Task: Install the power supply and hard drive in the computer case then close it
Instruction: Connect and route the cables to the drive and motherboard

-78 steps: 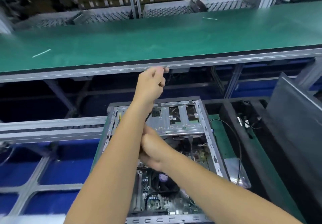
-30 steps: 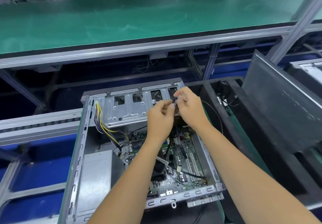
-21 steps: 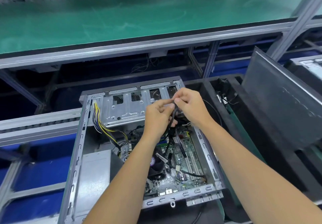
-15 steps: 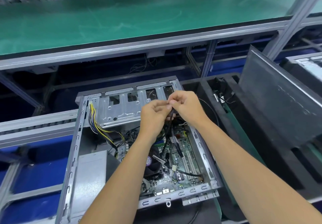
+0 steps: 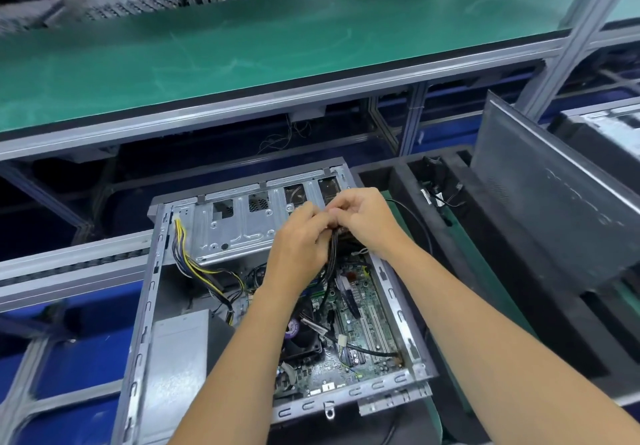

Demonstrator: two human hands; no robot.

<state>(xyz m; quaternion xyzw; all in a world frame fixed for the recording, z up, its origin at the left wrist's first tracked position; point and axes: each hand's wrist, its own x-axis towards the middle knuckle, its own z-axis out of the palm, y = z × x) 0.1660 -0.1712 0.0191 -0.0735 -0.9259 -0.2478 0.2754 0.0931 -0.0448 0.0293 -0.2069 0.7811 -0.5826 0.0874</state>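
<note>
An open grey computer case (image 5: 149,306) lies on its side below me, its motherboard (image 5: 360,323) exposed. The grey power supply (image 5: 176,358) sits in the case's near left corner, with yellow and black wires (image 5: 194,264) running to the drive cage (image 5: 239,226) at the far end. My left hand (image 5: 298,244) and my right hand (image 5: 363,219) meet over the cage's right end. Both pinch a bundle of black cables (image 5: 333,254) that hangs down to the board. No hard drive shows.
The dark side panel (image 5: 554,209) leans upright at the right, behind a black foam tray (image 5: 485,271). A green bench top (image 5: 242,46) with an aluminium edge runs across the back. Blue flooring and conveyor rails (image 5: 69,264) lie left of the case.
My left hand came down from the bench edge to the case. Both hands have stayed together on the black cables over the drive cage, shifting slightly.
</note>
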